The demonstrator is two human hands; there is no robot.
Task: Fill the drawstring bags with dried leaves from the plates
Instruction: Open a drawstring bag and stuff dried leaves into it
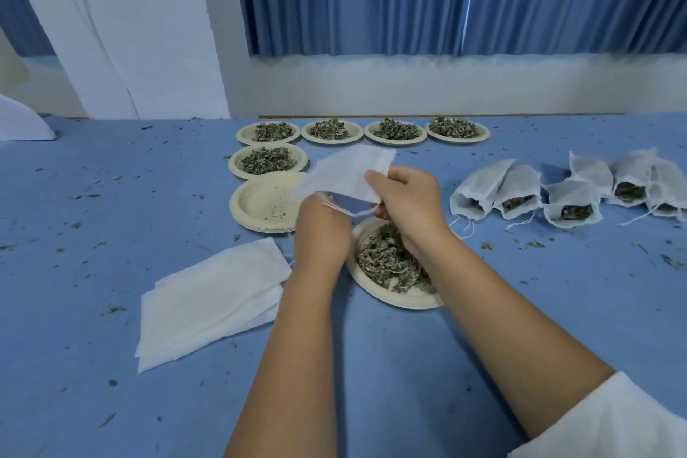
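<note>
Empty flat white drawstring bag (345, 173) aloft above a cream plate (403, 303) of dried leaves (383, 260)

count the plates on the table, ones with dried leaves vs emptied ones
plates holding dried leaves: 6
stack of emptied plates: 1 stack, the number of plates in it cannot be told
total: 7 plate spots

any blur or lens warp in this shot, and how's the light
Head view: the bag and left hand are motion-smeared, far plates and filled bags sharp; light flat and cool, shadows faint, no glare; verticals lean at left.
</note>
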